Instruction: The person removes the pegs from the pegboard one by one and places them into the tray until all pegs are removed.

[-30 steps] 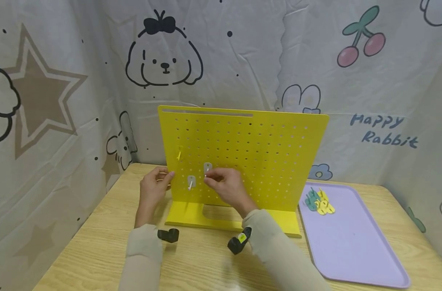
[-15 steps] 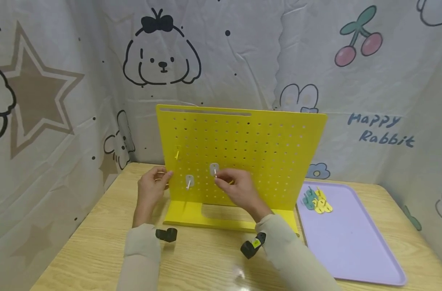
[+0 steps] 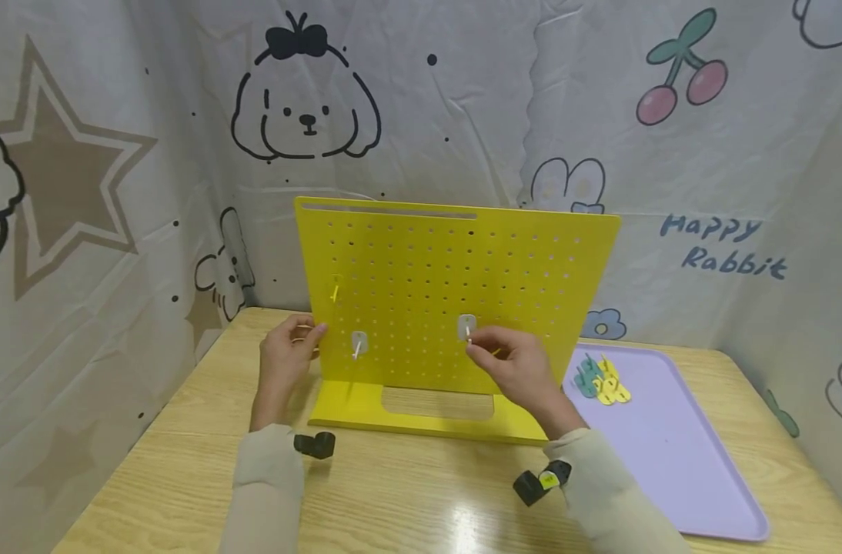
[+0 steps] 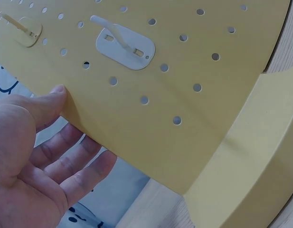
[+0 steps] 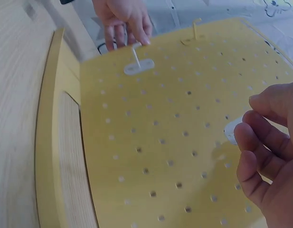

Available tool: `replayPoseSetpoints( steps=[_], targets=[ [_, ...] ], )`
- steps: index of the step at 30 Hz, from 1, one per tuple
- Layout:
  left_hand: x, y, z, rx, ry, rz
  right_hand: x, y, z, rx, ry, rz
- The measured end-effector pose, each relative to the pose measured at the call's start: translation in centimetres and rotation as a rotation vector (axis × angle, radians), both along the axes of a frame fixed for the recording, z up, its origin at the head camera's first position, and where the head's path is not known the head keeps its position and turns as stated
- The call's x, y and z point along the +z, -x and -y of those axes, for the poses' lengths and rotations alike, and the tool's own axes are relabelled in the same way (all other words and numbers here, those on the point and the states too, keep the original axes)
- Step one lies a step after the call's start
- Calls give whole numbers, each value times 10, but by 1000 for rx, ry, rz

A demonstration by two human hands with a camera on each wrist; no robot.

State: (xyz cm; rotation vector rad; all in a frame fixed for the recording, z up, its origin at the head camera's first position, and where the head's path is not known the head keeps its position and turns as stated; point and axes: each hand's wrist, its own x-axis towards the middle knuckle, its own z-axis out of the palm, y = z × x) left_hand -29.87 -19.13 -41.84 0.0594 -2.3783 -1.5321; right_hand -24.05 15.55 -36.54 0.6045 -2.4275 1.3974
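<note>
A yellow pegboard stands upright on its base. At its left edge the left hand holds on, thumb on the front face, as the left wrist view shows on the board. The right hand pinches the peg of a white hook against the board, right of centre. In the right wrist view the fingers partly cover that hook's plate; whether it sits in the holes cannot be told. Another white hook is on the lower left of the board, with a yellow hook higher up.
On the wooden table, a lilac tray lies to the right of the board. Green hooks and yellow hooks are grouped near its upper left corner. A printed curtain hangs behind and at the sides.
The right hand has moved rightward across the board with the white hook between its fingers. The left hand stays at the left edge. The head view has shifted slightly.
</note>
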Motion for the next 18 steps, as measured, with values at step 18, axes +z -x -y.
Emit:
replayPoseSetpoints(
  steps=[18],
  targets=[
    [1,0,-1,3,-10,16,-7,-27,-68,-160,-51,-77]
  ],
)
